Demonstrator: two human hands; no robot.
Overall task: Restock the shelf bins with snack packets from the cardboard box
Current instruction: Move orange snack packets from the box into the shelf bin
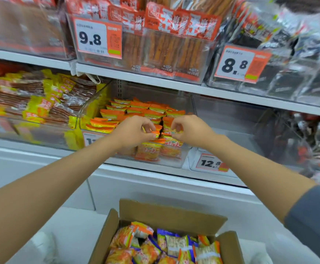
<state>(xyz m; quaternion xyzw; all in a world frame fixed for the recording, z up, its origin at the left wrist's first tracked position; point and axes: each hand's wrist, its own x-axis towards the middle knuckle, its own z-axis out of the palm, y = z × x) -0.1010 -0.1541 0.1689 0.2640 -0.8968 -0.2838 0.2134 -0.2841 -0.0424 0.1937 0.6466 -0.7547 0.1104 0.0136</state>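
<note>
Orange packets [149, 109] fill the middle bin [174, 162] | I see my left grip [134, 130] and right grip [189, 130] each pinching one there — cardboard box [170, 212] below | price tags [90, 38] read 9.8, 8.8, 12.8

The left hand [134, 132] and right hand [190, 130] pinch upright orange packets [147, 109] at the front of a clear bin [176, 162]. Below, an open box [172, 212] holds more.

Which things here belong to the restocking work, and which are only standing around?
Job: left hand, right hand, orange packets, clear bin, cardboard box, boxed packets.
Not the job: yellow packets, dark packets, 9.8 price tag, 8.8 price tag.
</note>
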